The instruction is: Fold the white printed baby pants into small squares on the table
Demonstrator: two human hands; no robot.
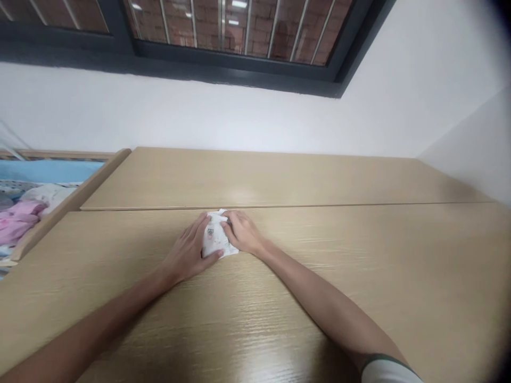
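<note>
White printed wad (215, 238) flat on wooden surface (319, 255), near the seam, between both hands: left hand (190, 254) at its 8–9 o'clock, right hand (243, 234) at 3, both gripping it. Farther out at 9 o'clock, wood-rimmed enclosure (77, 198) holding pink cloth (22, 218), white cloth (46, 197).

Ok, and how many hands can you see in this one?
2. The left hand touches the left side of a white printed item on the wood-grained surface; the right hand touches its upper right. No other hands show.
</note>
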